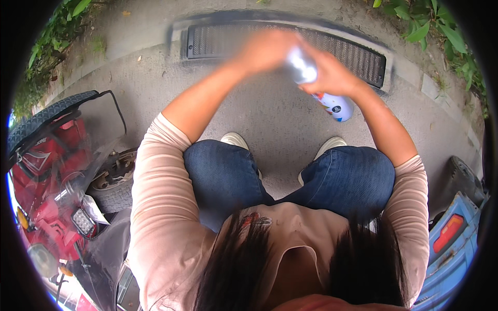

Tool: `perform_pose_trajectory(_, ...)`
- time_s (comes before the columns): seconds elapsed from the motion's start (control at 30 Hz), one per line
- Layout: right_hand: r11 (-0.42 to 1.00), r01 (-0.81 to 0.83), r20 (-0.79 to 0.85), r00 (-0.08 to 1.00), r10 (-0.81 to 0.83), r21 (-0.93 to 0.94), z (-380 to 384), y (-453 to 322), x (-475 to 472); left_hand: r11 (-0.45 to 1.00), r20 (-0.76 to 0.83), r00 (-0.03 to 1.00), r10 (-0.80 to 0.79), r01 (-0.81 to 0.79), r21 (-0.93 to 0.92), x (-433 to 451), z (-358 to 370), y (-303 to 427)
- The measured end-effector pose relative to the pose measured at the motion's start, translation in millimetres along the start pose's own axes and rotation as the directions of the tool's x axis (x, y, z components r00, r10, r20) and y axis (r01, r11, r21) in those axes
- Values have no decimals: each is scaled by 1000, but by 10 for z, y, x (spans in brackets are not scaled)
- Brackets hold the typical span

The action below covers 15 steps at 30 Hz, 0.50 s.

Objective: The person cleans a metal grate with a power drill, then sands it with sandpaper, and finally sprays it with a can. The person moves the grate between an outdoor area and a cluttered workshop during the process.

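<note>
My right hand [330,72] is wrapped around an aerosol spray can [336,107] with a silvery upper part and a white, colourfully printed lower part. The can is tilted, its base towards me. At its upper end is my left hand [268,48], blurred by motion; whether its fingers grip the can cannot be made out. Beyond both hands, a long black-framed mesh grille [362,60] lies on the concrete ground [264,105]. Dark staining surrounds its frame. My hands cover part of the grille's middle.
On the left stands a red three-wheeled motor vehicle [74,136] with a clear plastic cover. A blue vehicle body [447,252] with a red lamp and a black tyre [463,179] is on the right. Leafy plants [447,35] border a low kerb.
</note>
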State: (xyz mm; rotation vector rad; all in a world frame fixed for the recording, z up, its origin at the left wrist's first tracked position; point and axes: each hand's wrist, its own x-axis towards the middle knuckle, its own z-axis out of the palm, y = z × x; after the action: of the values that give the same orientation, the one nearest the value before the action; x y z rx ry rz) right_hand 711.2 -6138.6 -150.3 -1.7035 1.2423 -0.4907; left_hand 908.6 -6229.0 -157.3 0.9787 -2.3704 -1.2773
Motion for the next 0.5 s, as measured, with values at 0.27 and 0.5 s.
perform_pose_trajectory(0.27,802,38,-245,960,137,596,-344,244,-256,755,-52,885,-462,362,-546,-185,-433,-451)
perform_pose_trajectory(0.5,584,312,-378,926,-9,749,-671,24,-180,500,767,641,-22,672,-547,-351,469,-149)
